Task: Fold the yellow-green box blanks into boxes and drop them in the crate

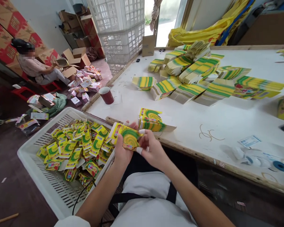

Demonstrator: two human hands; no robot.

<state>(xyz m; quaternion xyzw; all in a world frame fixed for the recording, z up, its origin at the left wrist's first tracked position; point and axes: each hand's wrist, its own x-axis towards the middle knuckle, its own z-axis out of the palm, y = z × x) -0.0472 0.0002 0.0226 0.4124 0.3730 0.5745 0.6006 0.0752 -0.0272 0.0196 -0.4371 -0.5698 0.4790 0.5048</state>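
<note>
Between my hands, just off the table's front edge, is a small yellow and green cardboard box (127, 136). My left hand (123, 151) is wrapped round its left part, thumb on the printed face. White tape covers fingertips of my right hand (152, 148), which pinches the box's right end. A short stack of flat printed cartons (152, 119) lies on the table right behind it. To the left, a white plastic crate (59, 200) holds many similar yellow-green boxes (81, 142).
Bundles of flat cartons (191, 69) are heaped at the table's back. A dark red mug (106, 95) stands near the left edge. Rubber bands (209, 134) and tape rolls (280, 166) lie on the right. Another person (35, 63) sits beyond, near pink boxes (85, 82) on the floor.
</note>
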